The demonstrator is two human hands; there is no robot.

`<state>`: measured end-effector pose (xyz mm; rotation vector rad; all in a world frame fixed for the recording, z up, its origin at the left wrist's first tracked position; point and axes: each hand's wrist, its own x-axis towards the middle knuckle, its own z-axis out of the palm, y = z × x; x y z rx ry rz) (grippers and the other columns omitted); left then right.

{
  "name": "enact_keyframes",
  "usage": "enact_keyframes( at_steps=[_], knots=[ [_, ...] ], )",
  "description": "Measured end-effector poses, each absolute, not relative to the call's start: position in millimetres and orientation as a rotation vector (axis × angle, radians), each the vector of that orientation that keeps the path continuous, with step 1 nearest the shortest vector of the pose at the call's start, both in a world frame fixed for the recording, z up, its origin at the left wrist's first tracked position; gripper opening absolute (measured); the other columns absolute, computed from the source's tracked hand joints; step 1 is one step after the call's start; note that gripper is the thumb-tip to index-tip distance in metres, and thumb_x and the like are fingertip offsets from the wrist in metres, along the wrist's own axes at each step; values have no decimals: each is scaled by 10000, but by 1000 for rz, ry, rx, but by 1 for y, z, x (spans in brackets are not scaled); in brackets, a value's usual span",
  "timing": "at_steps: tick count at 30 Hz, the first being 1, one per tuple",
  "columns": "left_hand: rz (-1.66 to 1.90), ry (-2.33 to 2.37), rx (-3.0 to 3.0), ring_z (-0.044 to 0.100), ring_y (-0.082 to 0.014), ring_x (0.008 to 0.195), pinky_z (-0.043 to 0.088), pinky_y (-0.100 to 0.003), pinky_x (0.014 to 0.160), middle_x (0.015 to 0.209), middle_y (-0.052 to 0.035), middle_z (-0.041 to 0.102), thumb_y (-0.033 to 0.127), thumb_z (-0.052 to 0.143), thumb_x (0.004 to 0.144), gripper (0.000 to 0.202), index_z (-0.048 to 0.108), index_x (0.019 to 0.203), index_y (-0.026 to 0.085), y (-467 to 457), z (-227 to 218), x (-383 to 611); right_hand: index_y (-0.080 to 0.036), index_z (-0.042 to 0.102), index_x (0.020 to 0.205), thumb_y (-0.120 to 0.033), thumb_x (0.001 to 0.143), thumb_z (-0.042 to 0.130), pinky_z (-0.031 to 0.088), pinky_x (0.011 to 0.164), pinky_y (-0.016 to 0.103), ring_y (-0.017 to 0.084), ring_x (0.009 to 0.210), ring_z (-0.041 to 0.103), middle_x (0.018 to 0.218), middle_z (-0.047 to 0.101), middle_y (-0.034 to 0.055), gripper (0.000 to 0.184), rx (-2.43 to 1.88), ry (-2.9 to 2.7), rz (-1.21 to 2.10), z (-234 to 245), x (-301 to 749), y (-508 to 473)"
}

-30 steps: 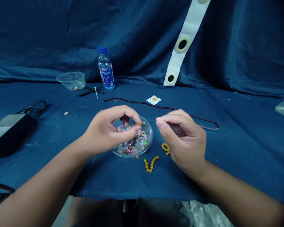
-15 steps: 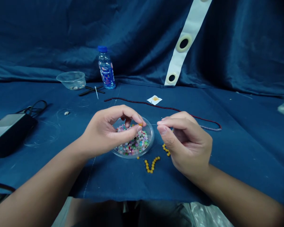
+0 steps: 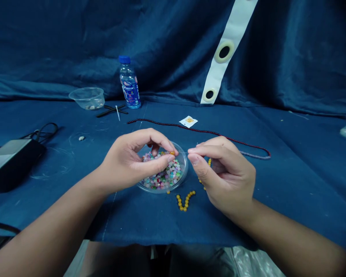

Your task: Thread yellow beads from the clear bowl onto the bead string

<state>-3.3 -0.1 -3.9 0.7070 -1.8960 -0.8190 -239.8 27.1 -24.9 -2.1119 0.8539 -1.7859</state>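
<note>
Between the thumb and index finger of my left hand [image 3: 138,157] is an amber bead [image 3: 172,153]. My right hand [image 3: 227,173] pinches a thin clear thread [image 3: 183,152], whose visible end reaches toward that bead. Whether it enters the bead's hole is too small to tell. Below my left hand a clear plastic bowl [image 3: 186,169] holds many mixed coloured beads [image 3: 164,179], partly hidden by the fingers. A bent row of yellow beads [image 3: 185,209] lies on the cloth in front, and more yellow beads [image 3: 209,162] show behind my right hand's thumb. One single yellow bead [image 3: 168,192] rests at the bowl's edge.
Farther back, a dark red bead strand [image 3: 167,124] crosses the blue cloth, near a small white packet [image 3: 188,121]. A drink bottle [image 3: 130,84], a second clear bowl [image 3: 88,98] and crossed black sticks [image 3: 111,110] stand or lie at back left. A black device [image 3: 14,161] sits left.
My right hand has shifted slightly left, nearer the amber bead, and the thread now shows between my hands. My left hand has stayed almost still.
</note>
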Motion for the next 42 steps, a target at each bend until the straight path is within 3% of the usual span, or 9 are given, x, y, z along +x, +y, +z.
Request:
enact_keyframes(
  at_steps=[10,21,30,34,42],
  knots=[
    [-691,-1991,624,776,-150,978,620,-279,889,1065,-17,826,154,864,974,133,819,1069,235,-2,-1,-4,-246,842,1042,-109,998,814,589,753,303,135,849,709,927,776,-11,146,-2113,878,-1689,-29,-235,26],
    [-711,-2007,612,810,-192,933,668,-291,857,975,-36,873,218,924,959,77,900,1011,271,-2,3,-3,-236,825,1018,-121,1007,798,613,787,329,160,874,708,915,801,-1,119,-2093,823,-1603,-29,-236,28],
    [-1148,-1825,619,700,-137,759,585,-228,661,893,-34,819,238,960,926,150,839,1015,228,6,8,0,-229,803,1017,-126,982,816,644,838,358,166,845,749,917,806,8,110,-2124,577,-1515,-26,-237,31],
    [-1314,-1813,542,667,-130,740,585,-250,674,873,-18,815,190,944,937,166,818,1029,248,9,11,3,-237,776,993,-119,969,805,645,897,395,164,789,764,886,816,-6,124,-2186,490,-1442,-21,-236,33],
    [-1308,-1751,538,700,-164,722,603,-286,651,798,-15,783,211,962,920,176,793,948,251,8,13,2,-227,830,1046,-209,967,879,676,952,412,189,863,795,945,846,30,95,-2141,464,-1368,-18,-236,32]
  ],
)
